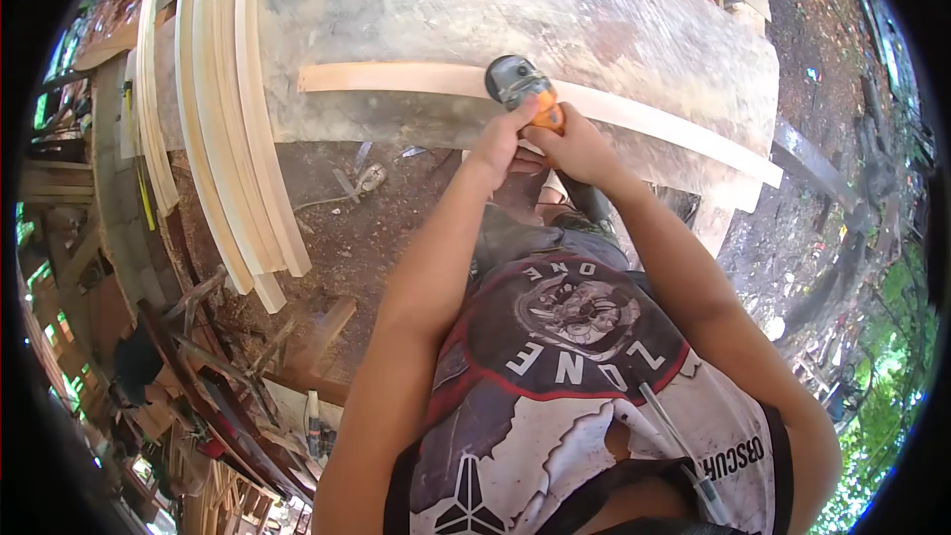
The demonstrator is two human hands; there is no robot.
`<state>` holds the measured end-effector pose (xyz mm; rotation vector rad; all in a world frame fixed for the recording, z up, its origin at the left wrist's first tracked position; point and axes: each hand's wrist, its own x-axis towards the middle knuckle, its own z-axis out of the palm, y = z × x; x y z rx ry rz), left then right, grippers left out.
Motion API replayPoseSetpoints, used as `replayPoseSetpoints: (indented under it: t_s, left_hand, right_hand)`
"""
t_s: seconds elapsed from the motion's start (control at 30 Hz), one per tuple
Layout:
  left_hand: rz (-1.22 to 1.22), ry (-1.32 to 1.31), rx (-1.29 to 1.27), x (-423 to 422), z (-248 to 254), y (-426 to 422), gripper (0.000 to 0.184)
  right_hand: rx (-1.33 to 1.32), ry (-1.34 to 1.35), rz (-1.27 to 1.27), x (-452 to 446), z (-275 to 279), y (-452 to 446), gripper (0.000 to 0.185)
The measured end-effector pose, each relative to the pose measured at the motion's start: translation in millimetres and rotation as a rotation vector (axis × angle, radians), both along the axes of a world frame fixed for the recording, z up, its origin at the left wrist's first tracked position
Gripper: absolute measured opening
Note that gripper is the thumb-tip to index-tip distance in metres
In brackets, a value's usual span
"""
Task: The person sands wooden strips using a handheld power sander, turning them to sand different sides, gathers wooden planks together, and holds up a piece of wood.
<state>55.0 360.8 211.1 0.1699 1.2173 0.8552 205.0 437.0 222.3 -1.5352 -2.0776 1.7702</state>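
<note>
An orange and grey angle grinder (pixel 545 113) sits over a long pale wooden strip (pixel 654 126), its round dark head on the strip near the middle. My left hand (pixel 503 149) is closed round the tool's body from the left. From the right, my right hand (pixel 580 147) grips the same body near its back end. The wheel or disc under the head is hidden. Beneath the strip lies a broad, dusty worktable (pixel 416 10), scratched and stained. The strip runs from left to right across it.
Several long pale boards (pixel 223 89) lie side by side across the table's left end and overhang its front edge. A narrower board (pixel 152 99) is left of them. A cable and a small object (pixel 370 177) lie on the dirt floor. Scrap wood (pixel 332 332) lies nearby.
</note>
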Motion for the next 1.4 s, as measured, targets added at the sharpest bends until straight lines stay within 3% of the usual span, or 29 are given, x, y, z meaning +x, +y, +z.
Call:
replayPoseSetpoints:
  t_s: [0.07,0.13,0.2,0.23,0.27,0.3,0.33,0.37,0.4,0.53,0.57,0.7,0.87,0.93,1.0,1.03,1.07,1.1,1.17,1.3,1.4]
  left_hand:
    - [0.022,-0.022,0.021,31.6,9.5,15.3,0.07]
    - [0.069,-0.065,0.136,67.4,-1.2,29.0,0.066]
    - [0.002,0.046,0.231,105.4,-26.9,41.9,0.064]
    - [-0.028,0.14,0.208,128.6,-32.4,52.3,0.063]
    - [-0.055,0.151,0.211,151.1,-25.5,59.4,0.058]
    - [-0.036,0.123,0.261,164.5,-2.6,61.0,0.056]
    - [-0.007,0.158,0.348,196.6,-34.7,68.5,0.057]
    - [-0.258,0.208,0.188,191.5,-7.1,70.3,0.059]
    - [-0.166,0.08,0.25,203.5,-1.3,69.6,0.06]
    - [-0.268,0.037,0.238,192.6,11.4,63.0,0.058]
    - [-0.294,0.094,0.212,181.0,14.7,60.2,0.058]
    - [-0.19,0.332,0.271,119.2,5.9,44.8,0.069]
    - [-0.02,0.046,0.133,-6.1,14.8,6.0,0.069]
    - [0.011,-0.08,0.046,-55.6,15.8,-10.5,0.068]
    - [0.207,-0.168,0.122,-96.3,0.7,-24.9,0.063]
    - [0.258,-0.132,0.136,-117.6,-3.4,-32.6,0.059]
    - [0.311,-0.094,0.154,-139.8,-6.6,-39.1,0.056]
    - [0.323,-0.106,0.165,-159.2,-11.0,-45.0,0.056]
    - [0.441,0.028,0.156,-195.2,-18.4,-56.8,0.059]
    - [0.491,0.013,0.058,-264.1,13.4,-78.2,0.064]
    - [0.556,0.024,0.119,-288.7,10.5,-83.0,0.065]
  right_hand:
    - [-0.06,0.007,-0.015,31.3,4.6,12.4,0.066]
    - [-0.034,-0.008,-0.036,63.6,17.8,21.4,0.058]
    - [-0.38,0.35,-0.222,102.9,-2.3,22.0,0.036]
    - [-0.378,0.259,-0.151,135.9,-13.3,31.2,0.034]
    - [-0.439,0.401,-0.311,151.4,-0.7,25.2,0.039]
    - [-0.352,0.292,-0.407,173.1,3.6,22.9,0.045]
    - [-0.389,0.295,-0.44,208.8,-21.8,25.9,0.049]
    - [-0.342,0.314,-0.444,229.0,-30.6,24.0,0.05]
    - [-0.325,0.305,-0.467,230.0,-16.6,20.5,0.049]
    - [-0.31,0.307,-0.369,232.4,-14.0,17.4,0.047]
    - [-0.273,0.315,-0.497,226.6,-21.2,6.6,0.041]
    - [-0.149,0.273,-0.478,143.5,-23.0,-6.2,0.03]
    - [-0.045,0.231,-0.197,0.4,0.6,-20.7,0.028]
    - [-0.219,0.257,-0.251,-76.9,41.0,-31.2,0.029]
    - [-0.134,0.229,-0.031,-108.4,0.4,-26.0,0.031]
    - [-0.14,0.321,-0.027,-138.3,-0.1,-30.6,0.033]
    - [-0.308,0.208,-0.017,-165.6,6.1,-28.2,0.034]
    - [-0.181,0.231,0.072,-188.9,2.2,-30.1,0.034]
    - [-0.202,0.264,0.109,-237.0,-1.5,-35.7,0.036]
    - [-0.138,0.214,0.199,-311.8,-20.4,-45.2,0.041]
    - [-0.175,0.139,0.299,-350.0,14.0,-43.5,0.044]
